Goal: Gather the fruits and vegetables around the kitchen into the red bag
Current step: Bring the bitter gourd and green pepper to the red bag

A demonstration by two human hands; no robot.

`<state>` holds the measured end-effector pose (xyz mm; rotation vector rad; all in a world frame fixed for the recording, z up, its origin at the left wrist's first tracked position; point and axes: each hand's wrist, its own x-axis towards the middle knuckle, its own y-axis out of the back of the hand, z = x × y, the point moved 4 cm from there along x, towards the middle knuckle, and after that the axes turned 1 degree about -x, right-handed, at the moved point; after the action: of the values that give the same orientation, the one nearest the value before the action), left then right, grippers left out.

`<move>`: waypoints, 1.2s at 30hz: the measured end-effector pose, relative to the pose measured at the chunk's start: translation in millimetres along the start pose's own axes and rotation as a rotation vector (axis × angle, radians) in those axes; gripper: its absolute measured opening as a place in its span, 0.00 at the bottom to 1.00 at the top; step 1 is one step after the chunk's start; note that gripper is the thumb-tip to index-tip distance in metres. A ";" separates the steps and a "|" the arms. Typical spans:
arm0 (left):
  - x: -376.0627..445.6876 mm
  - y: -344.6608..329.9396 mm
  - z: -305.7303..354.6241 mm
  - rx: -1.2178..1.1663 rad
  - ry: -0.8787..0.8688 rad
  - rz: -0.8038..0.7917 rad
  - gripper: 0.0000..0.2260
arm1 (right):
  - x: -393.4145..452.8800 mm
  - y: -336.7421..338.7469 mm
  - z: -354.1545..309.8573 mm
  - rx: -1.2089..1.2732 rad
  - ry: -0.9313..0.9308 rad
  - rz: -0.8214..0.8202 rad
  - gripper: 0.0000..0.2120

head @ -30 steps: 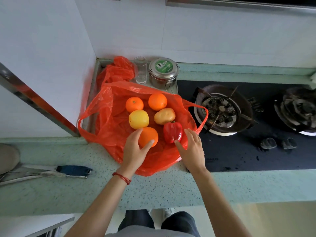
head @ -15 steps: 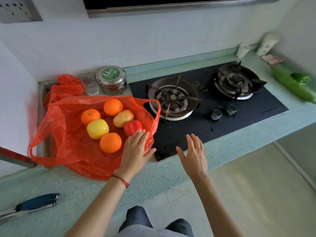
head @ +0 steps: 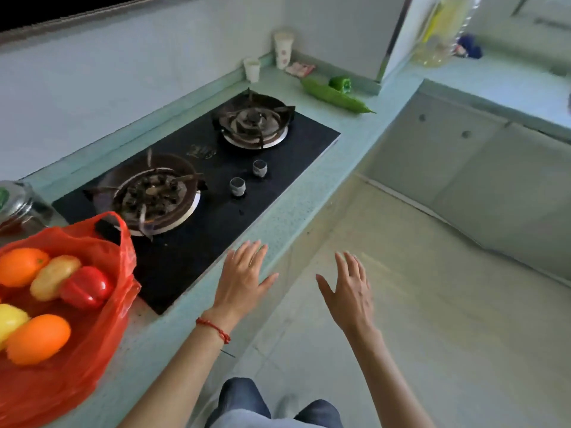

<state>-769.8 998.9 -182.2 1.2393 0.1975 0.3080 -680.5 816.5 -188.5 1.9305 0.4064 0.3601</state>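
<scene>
The red bag (head: 102, 322) lies open on the counter at the lower left. It holds a red pepper (head: 86, 287), a potato (head: 54, 276), two oranges (head: 38, 338) and a yellow fruit (head: 9, 319). Far off on the counter's right end lie a long green gourd (head: 335, 97) and a green pepper (head: 340, 84). My left hand (head: 244, 279) hovers empty over the counter's front edge, fingers spread. My right hand (head: 349, 291) is also open and empty, over the floor to the right.
A black two-burner stove (head: 278, 162) with two knobs (head: 248, 177) fills the counter's middle. A steel tin (head: 15, 202) stands at the far left. Paper cups (head: 282, 50) and a packet (head: 299, 69) sit in the back corner. Grey cabinets (head: 463, 168) flank the floor on the right.
Both hands left the bag and moved right, empty. The view has swung right, so the bag is now at the left edge and the green vegetables come nearer.
</scene>
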 end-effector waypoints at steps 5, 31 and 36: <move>27.9 -25.5 70.3 0.060 -0.184 -0.060 0.28 | -22.1 26.6 72.9 -0.061 -0.171 0.045 0.26; 218.5 -76.8 214.6 0.071 -0.560 -0.249 0.34 | 62.9 91.4 200.7 -0.156 -0.627 0.150 0.37; 267.8 -84.3 235.2 0.054 -0.554 -0.237 0.34 | 105.0 103.7 228.5 -0.165 -0.613 0.183 0.37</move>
<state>-433.7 853.5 -182.7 1.2946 -0.1263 -0.2504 -476.5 637.3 -171.9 1.8107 -0.1974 -0.0900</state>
